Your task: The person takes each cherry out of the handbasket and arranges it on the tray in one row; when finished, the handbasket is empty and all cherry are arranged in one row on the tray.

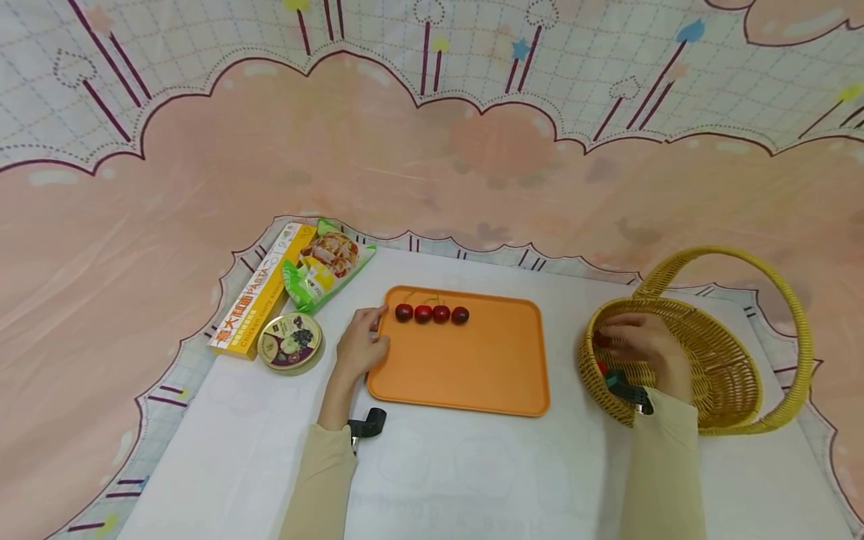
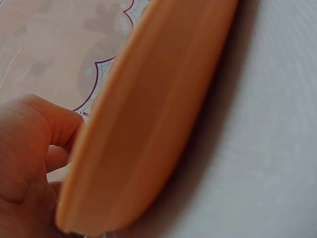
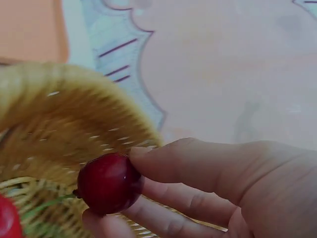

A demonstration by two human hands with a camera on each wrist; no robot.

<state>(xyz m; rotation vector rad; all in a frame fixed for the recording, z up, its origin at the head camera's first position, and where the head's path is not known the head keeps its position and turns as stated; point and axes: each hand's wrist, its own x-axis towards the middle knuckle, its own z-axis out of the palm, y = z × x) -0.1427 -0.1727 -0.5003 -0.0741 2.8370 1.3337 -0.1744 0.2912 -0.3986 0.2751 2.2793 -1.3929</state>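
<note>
My left hand [image 1: 361, 345] grips the left edge of an orange rectangular tray [image 1: 466, 367], with fingers curled at its rim in the left wrist view. Several dark red cherries [image 1: 441, 313] with stems lie in a row along the tray's upper left. Over at the right, my right hand [image 1: 644, 341] reaches inside a yellow wicker basket [image 1: 732, 375]. Between thumb and fingers it pinches one dark red cherry [image 3: 110, 183], its green stem pointing left in the right wrist view. A brighter red, glossy thing [image 3: 7, 218] sits in the basket beside it, partly cut off by the frame.
Left of the tray stand a yellow pasta box [image 1: 263, 292], a green food packet [image 1: 331, 266] and a round tin [image 1: 290, 343]. The basket's tall handle [image 1: 803, 322] arches up on the right. A white cloth [image 1: 466, 472] covers the table.
</note>
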